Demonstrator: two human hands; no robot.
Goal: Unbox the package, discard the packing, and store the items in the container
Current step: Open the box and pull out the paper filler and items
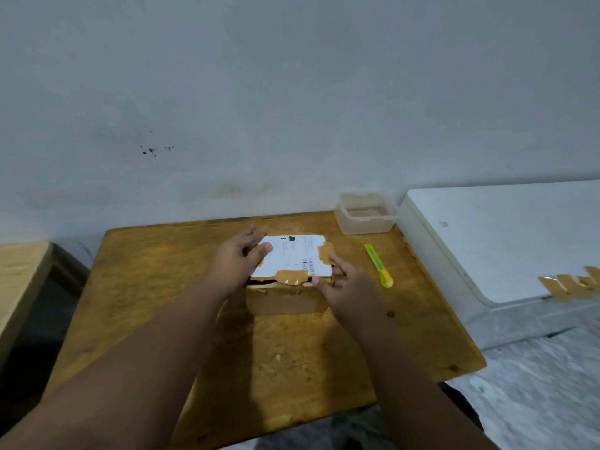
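Note:
A small cardboard package (285,300) sits in the middle of the wooden table (156,280). Its top carries a white shipping label (292,254) and patches of brown tape (290,277). A dark gap shows under the near edge of the lid. My left hand (238,258) grips the package's left side, thumb resting on the label. My right hand (344,284) holds the near right corner, fingers at the lid edge. A clear plastic container (365,213) stands empty at the table's back right. A yellow-green box cutter (378,265) lies right of the package.
A white appliance-like surface (493,235) lies right of the table, with strips of brown tape (571,285) stuck along its near edge. Another wooden table (19,271) stands at the left. A grey wall runs behind.

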